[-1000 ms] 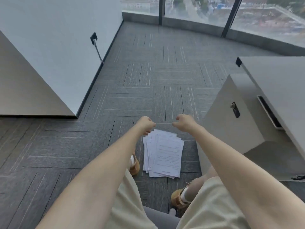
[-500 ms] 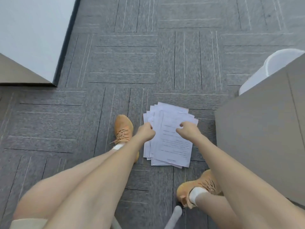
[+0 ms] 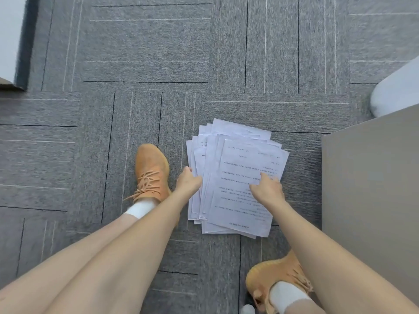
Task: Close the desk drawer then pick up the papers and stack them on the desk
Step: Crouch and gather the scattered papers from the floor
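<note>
A loose, fanned pile of printed white papers (image 3: 240, 155) lies on the grey carpet between my feet. My left hand (image 3: 188, 182) touches the pile's left edge, thumb stretched along it and fingers curled out of sight. My right hand (image 3: 267, 189) rests flat on the top sheet with its fingers spread, near the pile's right side. No sheet is lifted off the floor. The beige side of the desk cabinet (image 3: 367, 189) stands just right of the papers. The drawer is out of view.
My orange shoes stand left (image 3: 152, 171) and lower right (image 3: 276, 282) of the pile. A white rounded bin (image 3: 396, 91) sits behind the cabinet. A white partition with a dark base (image 3: 13, 41) fills the upper left corner.
The view has tilted down and closer as I bent toward the floor. Both hands have dropped from above the papers to touch the pile.
</note>
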A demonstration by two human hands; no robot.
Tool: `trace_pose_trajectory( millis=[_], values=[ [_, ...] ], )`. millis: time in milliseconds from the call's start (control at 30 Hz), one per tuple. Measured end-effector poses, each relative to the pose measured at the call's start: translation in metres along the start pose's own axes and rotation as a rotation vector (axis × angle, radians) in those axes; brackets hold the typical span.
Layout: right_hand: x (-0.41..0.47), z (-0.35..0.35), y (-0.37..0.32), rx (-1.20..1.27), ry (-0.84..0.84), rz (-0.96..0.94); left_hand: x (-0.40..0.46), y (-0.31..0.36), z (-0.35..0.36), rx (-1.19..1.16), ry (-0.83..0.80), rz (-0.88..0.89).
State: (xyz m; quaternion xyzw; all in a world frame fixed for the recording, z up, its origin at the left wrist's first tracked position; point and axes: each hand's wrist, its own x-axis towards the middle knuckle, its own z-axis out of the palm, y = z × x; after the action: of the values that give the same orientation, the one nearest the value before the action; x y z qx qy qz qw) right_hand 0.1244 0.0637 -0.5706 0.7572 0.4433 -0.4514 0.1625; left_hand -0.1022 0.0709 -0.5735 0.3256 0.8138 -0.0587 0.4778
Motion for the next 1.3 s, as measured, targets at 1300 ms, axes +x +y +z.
trace_pose_trajectory(
  millis=[1300],
  values=[
    [0.034,0.029,0.032,0.561,0.065,0.001,0.029,-0.032,0.045,-0.76,-0.197,-0.211]
  ],
)
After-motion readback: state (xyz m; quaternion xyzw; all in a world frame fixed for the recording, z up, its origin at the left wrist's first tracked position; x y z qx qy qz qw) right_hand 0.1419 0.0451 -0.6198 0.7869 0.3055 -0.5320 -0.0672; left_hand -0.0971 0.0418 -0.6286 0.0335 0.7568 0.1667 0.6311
